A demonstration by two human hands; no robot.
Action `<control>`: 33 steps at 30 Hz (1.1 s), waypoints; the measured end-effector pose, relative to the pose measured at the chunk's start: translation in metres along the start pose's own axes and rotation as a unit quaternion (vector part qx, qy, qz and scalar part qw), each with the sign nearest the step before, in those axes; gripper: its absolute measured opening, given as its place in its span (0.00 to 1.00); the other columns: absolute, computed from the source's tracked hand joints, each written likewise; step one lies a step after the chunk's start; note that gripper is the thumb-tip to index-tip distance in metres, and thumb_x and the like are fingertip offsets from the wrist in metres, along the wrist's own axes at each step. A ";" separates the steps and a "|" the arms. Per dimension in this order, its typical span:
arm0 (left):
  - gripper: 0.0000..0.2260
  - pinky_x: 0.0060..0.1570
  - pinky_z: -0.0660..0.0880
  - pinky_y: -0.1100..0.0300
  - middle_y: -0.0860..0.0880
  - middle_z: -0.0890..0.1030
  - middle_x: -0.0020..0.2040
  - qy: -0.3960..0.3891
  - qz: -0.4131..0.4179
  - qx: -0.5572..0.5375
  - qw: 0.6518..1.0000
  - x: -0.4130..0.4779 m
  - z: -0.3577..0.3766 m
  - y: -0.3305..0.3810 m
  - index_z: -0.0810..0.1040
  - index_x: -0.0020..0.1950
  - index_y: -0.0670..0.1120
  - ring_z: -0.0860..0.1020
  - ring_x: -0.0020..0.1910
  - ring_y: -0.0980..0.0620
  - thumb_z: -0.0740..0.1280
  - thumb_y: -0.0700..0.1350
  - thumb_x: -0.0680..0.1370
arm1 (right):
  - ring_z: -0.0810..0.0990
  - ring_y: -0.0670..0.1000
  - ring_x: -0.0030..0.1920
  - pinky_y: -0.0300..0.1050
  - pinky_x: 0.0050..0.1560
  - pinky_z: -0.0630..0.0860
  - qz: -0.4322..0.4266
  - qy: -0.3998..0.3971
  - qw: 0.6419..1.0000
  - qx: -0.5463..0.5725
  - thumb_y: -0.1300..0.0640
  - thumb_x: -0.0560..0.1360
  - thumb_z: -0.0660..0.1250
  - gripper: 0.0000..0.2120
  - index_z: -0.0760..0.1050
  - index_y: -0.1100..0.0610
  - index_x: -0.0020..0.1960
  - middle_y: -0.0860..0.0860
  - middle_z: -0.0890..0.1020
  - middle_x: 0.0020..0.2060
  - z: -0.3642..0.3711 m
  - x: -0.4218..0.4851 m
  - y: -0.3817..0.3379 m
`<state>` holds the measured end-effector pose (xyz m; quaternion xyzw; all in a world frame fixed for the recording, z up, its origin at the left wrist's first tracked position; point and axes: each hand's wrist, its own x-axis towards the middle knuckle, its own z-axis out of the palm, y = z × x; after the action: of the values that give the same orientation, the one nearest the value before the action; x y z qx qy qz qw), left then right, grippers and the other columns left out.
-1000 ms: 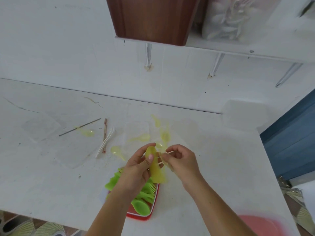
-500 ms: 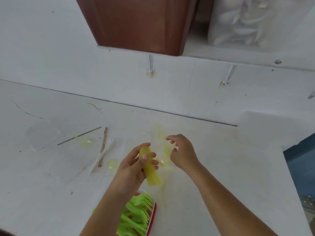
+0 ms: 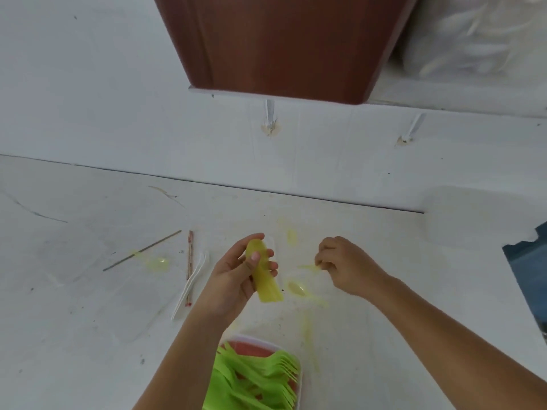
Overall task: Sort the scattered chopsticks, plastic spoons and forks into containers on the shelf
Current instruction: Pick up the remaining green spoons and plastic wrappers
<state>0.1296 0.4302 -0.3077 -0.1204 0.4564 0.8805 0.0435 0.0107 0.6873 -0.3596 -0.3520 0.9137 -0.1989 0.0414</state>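
My right hand [image 3: 346,264] has swung out to the right, apart from my left hand [image 3: 233,276], and now pinches a pale yellow spoon [image 3: 307,266] lying on the tabletop [image 3: 88,321]; my left hand grips a stack of yellow spoons [image 3: 268,284] just above the tabletop. Green forks [image 3: 254,380] fill the red tray [image 3: 245,349] nearest me.
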 end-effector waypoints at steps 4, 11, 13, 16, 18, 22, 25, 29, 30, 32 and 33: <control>0.18 0.59 0.80 0.43 0.36 0.80 0.57 -0.037 -0.041 0.004 0.998 0.012 -0.006 0.007 0.76 0.71 0.40 0.81 0.54 0.36 0.65 0.40 0.81 | 0.80 0.46 0.44 0.44 0.44 0.78 0.044 0.201 0.972 0.115 0.69 0.77 0.69 0.10 0.83 0.55 0.49 0.43 0.80 0.46 -0.028 -0.014 -0.062; 0.23 0.60 0.79 0.43 0.36 0.79 0.62 -0.153 -0.184 -0.102 0.966 0.014 -0.017 0.017 0.71 0.75 0.37 0.82 0.55 0.39 0.63 0.44 0.81 | 0.80 0.54 0.49 0.49 0.55 0.74 -0.140 0.261 0.955 -0.018 0.72 0.76 0.61 0.16 0.84 0.59 0.50 0.51 0.83 0.51 -0.015 -0.004 -0.141; 0.23 0.55 0.81 0.46 0.36 0.79 0.61 -0.163 -0.197 -0.118 0.959 0.013 -0.023 0.021 0.70 0.75 0.36 0.82 0.53 0.40 0.64 0.44 0.81 | 0.80 0.55 0.49 0.51 0.55 0.74 -0.159 0.247 0.955 -0.040 0.72 0.77 0.62 0.15 0.84 0.58 0.50 0.50 0.83 0.51 -0.009 -0.002 -0.143; 0.23 0.55 0.80 0.45 0.36 0.78 0.64 -0.172 -0.207 -0.108 0.957 0.014 -0.032 0.025 0.71 0.76 0.36 0.82 0.56 0.40 0.65 0.44 0.82 | 0.79 0.54 0.51 0.48 0.57 0.74 -0.167 0.212 0.961 -0.059 0.73 0.75 0.64 0.15 0.83 0.56 0.50 0.48 0.83 0.52 -0.011 0.000 -0.146; 0.22 0.57 0.79 0.45 0.36 0.78 0.65 -0.188 -0.210 -0.088 0.955 0.013 -0.037 0.028 0.71 0.76 0.37 0.81 0.58 0.40 0.64 0.44 0.83 | 0.78 0.53 0.51 0.48 0.57 0.74 -0.163 0.188 0.966 -0.074 0.72 0.73 0.64 0.16 0.83 0.55 0.50 0.47 0.82 0.51 -0.016 0.003 -0.147; 0.23 0.55 0.79 0.47 0.35 0.78 0.62 -0.203 -0.188 -0.039 0.960 0.012 -0.042 0.028 0.72 0.75 0.37 0.81 0.56 0.40 0.68 0.41 0.81 | 0.77 0.52 0.52 0.51 0.56 0.74 -0.167 0.132 0.971 -0.111 0.70 0.71 0.65 0.17 0.83 0.52 0.50 0.45 0.81 0.51 -0.027 0.010 -0.150; 0.23 0.53 0.80 0.47 0.35 0.79 0.61 -0.196 -0.178 -0.059 0.962 0.013 -0.042 0.028 0.73 0.74 0.38 0.81 0.54 0.40 0.69 0.39 0.79 | 0.78 0.52 0.48 0.50 0.53 0.76 -0.102 0.152 0.981 -0.056 0.72 0.71 0.66 0.18 0.84 0.53 0.51 0.47 0.79 0.50 -0.031 0.009 -0.153; 0.23 0.53 0.80 0.46 0.34 0.79 0.62 -0.182 -0.165 -0.065 0.967 0.015 -0.041 0.026 0.74 0.74 0.39 0.82 0.54 0.38 0.69 0.39 0.78 | 0.80 0.45 0.41 0.42 0.43 0.78 0.044 0.205 0.969 0.128 0.65 0.76 0.71 0.11 0.84 0.51 0.52 0.42 0.82 0.42 -0.030 0.008 -0.167; 0.23 0.54 0.80 0.46 0.33 0.79 0.64 -0.182 -0.158 -0.063 0.969 0.015 -0.041 0.026 0.74 0.74 0.39 0.81 0.55 0.37 0.69 0.38 0.78 | 0.80 0.45 0.38 0.40 0.40 0.77 0.090 0.207 0.961 0.157 0.64 0.75 0.72 0.11 0.83 0.49 0.52 0.42 0.82 0.39 -0.026 0.009 -0.174; 0.22 0.57 0.80 0.45 0.33 0.79 0.65 -0.177 -0.143 -0.052 0.972 0.015 -0.040 0.024 0.75 0.73 0.40 0.79 0.59 0.36 0.69 0.39 0.78 | 0.80 0.47 0.33 0.41 0.36 0.77 0.208 0.234 0.928 0.203 0.63 0.72 0.75 0.11 0.81 0.47 0.46 0.44 0.82 0.34 -0.015 0.011 -0.188; 0.22 0.57 0.80 0.46 0.33 0.79 0.65 -0.170 -0.136 -0.047 0.975 0.014 -0.039 0.023 0.76 0.72 0.41 0.79 0.60 0.35 0.70 0.39 0.78 | 0.79 0.48 0.32 0.42 0.35 0.76 0.261 0.254 0.908 0.207 0.62 0.71 0.76 0.10 0.79 0.49 0.42 0.45 0.81 0.32 -0.010 0.012 -0.192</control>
<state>0.1181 0.3850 -0.3149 -0.0318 0.3799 0.8944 0.2340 0.1203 0.5530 -0.2745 -0.0224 0.8907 -0.4487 -0.0700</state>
